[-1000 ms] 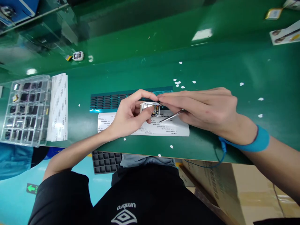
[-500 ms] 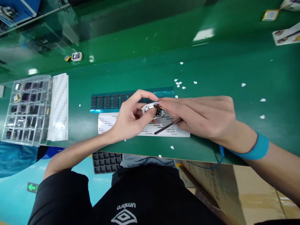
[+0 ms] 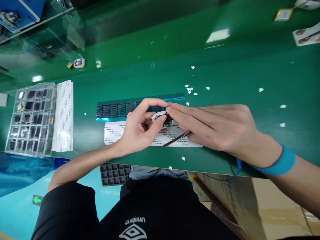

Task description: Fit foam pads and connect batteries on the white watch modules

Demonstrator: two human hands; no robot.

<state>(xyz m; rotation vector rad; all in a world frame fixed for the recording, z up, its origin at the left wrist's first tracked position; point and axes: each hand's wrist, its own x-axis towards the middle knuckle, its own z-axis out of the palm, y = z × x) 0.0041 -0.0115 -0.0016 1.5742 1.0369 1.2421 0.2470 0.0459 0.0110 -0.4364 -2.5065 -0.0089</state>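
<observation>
The left hand (image 3: 140, 128) pinches a small white casing (image 3: 159, 116) between thumb and forefinger, holding it just above the green surface (image 3: 225, 76) near the middle of the view. The casing is a rounded, hard plastic shell with dark and coppery parts showing at its right side; its long axis runs roughly left to right, and it is tipped so that mostly its pale edge shows. The right hand (image 3: 220, 128) comes in from the right with its fingers (image 3: 180, 115) stretched out flat and close together, their tips touching the right end of the casing. So the casing lies directly at the fingertips of both hands, with the left hand gripping it and the right one pressing or steadying it. The right hand also keeps a thin metal pair of tweezers (image 3: 176, 139) tucked under its fingers, slanting down and to the left, its tip over a white printed label sheet (image 3: 113, 131) lying flat under the hands. A blue wrist strap (image 3: 283, 161) with a cord circles the right wrist.

Just behind the hands lies a shiny teal sheet with rows of small black pads (image 3: 112, 109). Well apart to the left sits a clear plastic tray (image 3: 30, 118) divided into compartments with dark parts, a white striped sheet (image 3: 63, 115) beside it. Small white paper bits (image 3: 190, 89) dot the glossy surface.
</observation>
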